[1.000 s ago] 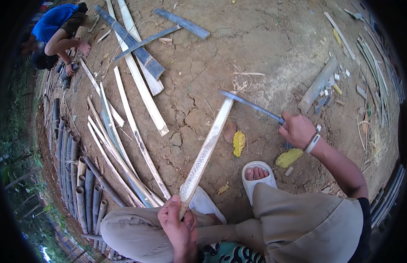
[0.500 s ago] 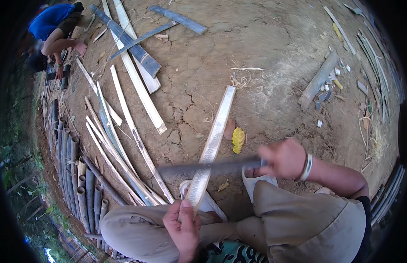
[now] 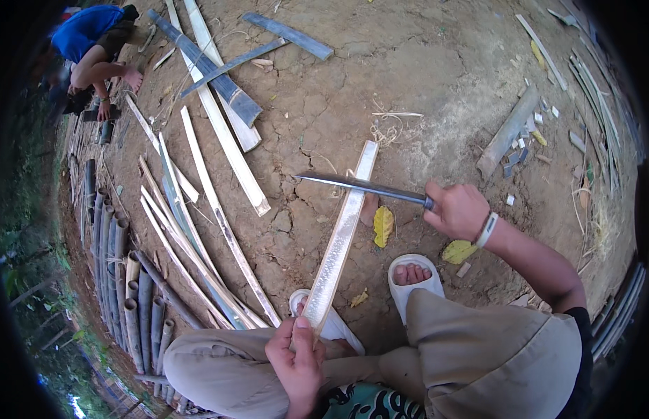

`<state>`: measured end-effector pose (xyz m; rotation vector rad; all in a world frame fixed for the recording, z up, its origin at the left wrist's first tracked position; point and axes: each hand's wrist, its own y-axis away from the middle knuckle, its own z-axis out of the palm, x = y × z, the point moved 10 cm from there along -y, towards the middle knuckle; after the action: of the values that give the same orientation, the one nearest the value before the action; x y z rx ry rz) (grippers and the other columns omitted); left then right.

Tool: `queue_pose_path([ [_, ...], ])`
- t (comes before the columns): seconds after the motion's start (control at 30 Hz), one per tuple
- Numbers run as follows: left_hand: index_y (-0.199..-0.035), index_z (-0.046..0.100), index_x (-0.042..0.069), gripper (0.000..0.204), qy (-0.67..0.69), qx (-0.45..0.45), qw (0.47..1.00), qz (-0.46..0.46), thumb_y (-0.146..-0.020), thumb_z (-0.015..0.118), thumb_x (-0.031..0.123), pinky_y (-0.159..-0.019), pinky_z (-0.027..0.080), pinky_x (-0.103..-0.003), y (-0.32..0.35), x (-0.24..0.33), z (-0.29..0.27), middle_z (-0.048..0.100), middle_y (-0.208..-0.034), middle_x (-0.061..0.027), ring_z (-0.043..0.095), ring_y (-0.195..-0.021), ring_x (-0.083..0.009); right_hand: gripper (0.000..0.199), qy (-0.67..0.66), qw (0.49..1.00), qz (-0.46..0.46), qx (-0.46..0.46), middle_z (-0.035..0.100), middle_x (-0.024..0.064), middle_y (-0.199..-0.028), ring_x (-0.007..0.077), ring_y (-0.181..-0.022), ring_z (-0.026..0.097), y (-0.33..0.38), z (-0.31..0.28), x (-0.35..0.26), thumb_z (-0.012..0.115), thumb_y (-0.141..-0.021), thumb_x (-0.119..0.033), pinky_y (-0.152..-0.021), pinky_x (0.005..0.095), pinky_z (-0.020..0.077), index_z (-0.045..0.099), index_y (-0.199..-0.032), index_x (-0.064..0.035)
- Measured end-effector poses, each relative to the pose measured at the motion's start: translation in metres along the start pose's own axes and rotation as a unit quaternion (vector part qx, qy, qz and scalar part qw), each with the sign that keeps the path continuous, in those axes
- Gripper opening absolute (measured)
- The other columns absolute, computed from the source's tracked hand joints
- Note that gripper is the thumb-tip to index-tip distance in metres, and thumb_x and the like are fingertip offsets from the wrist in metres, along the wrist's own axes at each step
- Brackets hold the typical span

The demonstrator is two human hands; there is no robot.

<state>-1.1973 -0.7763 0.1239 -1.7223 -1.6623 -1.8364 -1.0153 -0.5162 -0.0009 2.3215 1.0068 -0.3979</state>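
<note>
Since half a second ago the long knife has lifted from low across the bamboo slat to lie across its far end, blade pointing left. Bare cracked ground lies all round, with a spread of split bamboo strips to the left and another person crouching far off. Right hand is clenched round the knife handle; left hand grips the slat's near end, above a white sandal that the slat partly covers. A yellow leaf lies beside the slat.
</note>
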Motion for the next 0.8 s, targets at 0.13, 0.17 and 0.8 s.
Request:
queue_pose_path([
  [0.13, -0.086, 0.059, -0.004, 0.028, 0.009, -0.022, 1.000, -0.004, -0.102, 0.054, 0.019, -0.041, 0.026, -0.020, -0.001, 0.000, 0.001, 0.048, -0.064, 0.0036, 0.035, -0.048, -0.0004, 0.023, 0.047, 0.999, -0.018, -0.013, 0.065, 0.0151, -0.065, 0.0381, -0.062, 0.065, 0.010, -0.010, -0.019, 0.061, -0.082, -0.029, -0.060, 0.0479, 0.0535, 0.057, -0.091, -0.0090],
  [0.17, -0.082, 0.057, -0.002, 0.030, -0.001, -0.020, 1.000, 0.003, -0.102, 0.054, 0.020, -0.040, 0.024, -0.021, -0.001, 0.001, 0.002, 0.047, -0.062, 0.0036, 0.033, -0.046, -0.0008, 0.022, 0.049, 0.999, 0.015, 0.003, 0.065, 0.0153, -0.065, 0.0379, -0.061, 0.065, 0.000, -0.003, 0.007, 0.061, -0.082, -0.029, -0.060, 0.0476, 0.0537, 0.057, -0.091, -0.0093],
  [0.8, -0.071, 0.048, 0.006, 0.032, 0.063, 0.019, 0.997, -0.028, -0.101, 0.055, 0.018, -0.038, 0.022, -0.022, -0.007, -0.014, -0.012, 0.039, -0.060, 0.0054, 0.030, -0.045, -0.0016, 0.024, 0.005, 1.000, -0.016, 0.004, 0.063, 0.0134, -0.061, 0.0396, -0.060, 0.064, -0.006, 0.007, -0.001, 0.061, -0.083, -0.032, -0.060, 0.0494, 0.0529, 0.054, -0.090, -0.0096],
])
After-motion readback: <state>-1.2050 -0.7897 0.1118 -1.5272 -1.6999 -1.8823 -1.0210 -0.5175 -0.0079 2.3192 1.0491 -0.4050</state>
